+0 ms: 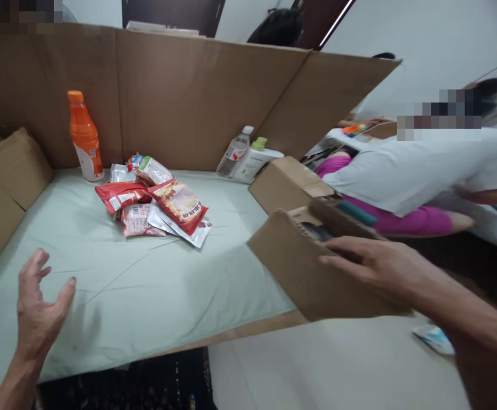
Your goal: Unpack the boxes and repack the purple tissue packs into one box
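A: Box (312,267) sits at the table's near right edge, flaps open; our right hand (372,262) grips its rim; nothing packed that we can see.

B: Agreed; our left hand (39,307) hovers spread, holding nothing; the snacks (158,205) lie far left, bottles beyond, all unpacked, we judge.

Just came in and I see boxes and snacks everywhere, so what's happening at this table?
A person's right hand grips the rim of an open brown cardboard box at the table's right edge. The left hand hovers open over the pale green cloth, holding nothing. A pile of red and white snack packets lies mid-table, with an orange drink bottle behind. Another person in a white shirt leans nearby.
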A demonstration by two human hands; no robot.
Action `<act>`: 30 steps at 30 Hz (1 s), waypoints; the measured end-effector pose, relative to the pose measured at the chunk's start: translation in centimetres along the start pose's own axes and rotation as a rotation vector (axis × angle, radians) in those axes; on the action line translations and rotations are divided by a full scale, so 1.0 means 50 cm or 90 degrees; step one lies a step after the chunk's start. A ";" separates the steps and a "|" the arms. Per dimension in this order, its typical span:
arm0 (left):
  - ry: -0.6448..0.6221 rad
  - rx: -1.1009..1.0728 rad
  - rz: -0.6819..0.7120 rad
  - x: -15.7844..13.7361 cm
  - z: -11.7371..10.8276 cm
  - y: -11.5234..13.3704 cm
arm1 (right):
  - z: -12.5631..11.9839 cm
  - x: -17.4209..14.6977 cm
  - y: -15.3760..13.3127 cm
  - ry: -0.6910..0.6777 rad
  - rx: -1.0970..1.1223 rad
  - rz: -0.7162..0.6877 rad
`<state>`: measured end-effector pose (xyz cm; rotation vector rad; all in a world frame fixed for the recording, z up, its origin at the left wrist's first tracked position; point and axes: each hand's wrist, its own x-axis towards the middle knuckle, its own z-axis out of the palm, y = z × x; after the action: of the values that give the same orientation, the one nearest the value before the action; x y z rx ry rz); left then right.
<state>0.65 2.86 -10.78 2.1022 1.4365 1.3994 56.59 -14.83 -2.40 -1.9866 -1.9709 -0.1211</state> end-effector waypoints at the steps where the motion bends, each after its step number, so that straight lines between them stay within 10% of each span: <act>1: -0.035 -0.022 0.026 -0.006 0.004 0.014 | -0.004 -0.001 -0.055 0.007 -0.007 -0.005; 10: -0.441 -0.262 0.056 -0.081 -0.034 0.084 | -0.011 0.046 -0.495 -0.181 0.176 -0.356; 21: -0.521 -0.329 -0.006 -0.097 -0.047 0.030 | 0.005 0.129 -0.484 -0.384 0.138 -0.296; 30: -0.479 -0.277 0.011 -0.106 -0.049 0.032 | 0.088 0.194 -0.596 -0.501 -0.086 -0.299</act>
<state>-0.72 -2.97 -11.52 2.0062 0.7365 0.6893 26.85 -4.82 1.64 -1.7474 -2.9621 0.5073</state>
